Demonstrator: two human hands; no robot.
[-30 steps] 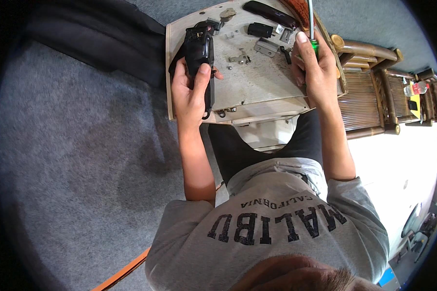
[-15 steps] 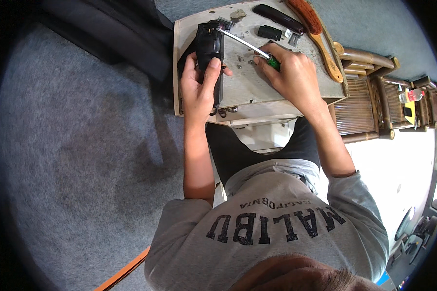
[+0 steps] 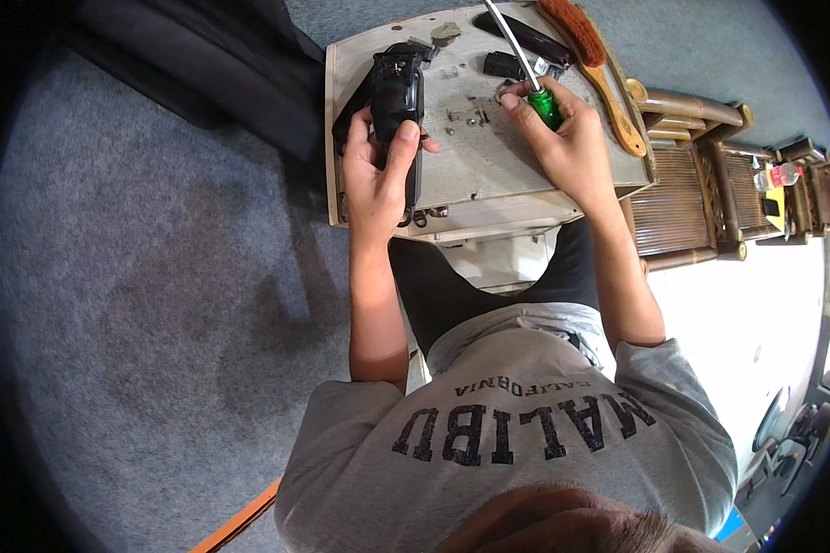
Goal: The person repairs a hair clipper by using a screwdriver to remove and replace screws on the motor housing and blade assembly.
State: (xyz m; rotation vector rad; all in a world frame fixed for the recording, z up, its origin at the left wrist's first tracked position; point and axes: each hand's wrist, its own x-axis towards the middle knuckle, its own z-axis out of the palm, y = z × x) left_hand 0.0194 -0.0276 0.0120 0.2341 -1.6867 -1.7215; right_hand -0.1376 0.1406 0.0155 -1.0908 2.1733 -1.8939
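Now the green-handled steel screwdriver (image 3: 546,109) has been drawn back from the glossy black plastic clipper (image 3: 397,100); work there appears paused. Screwdriver gripped in closed fingers of right hand (image 3: 572,143), upper right; clipper wrapped by left hand's (image 3: 375,177) fingers, upper centre.

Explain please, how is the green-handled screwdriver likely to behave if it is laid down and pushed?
The green-handled screwdriver in the right hand will probably be stiff, since its shaft looks like straight metal. It may roll, because its handle looks rounded. That shiny green surface might feel slightly slippery.
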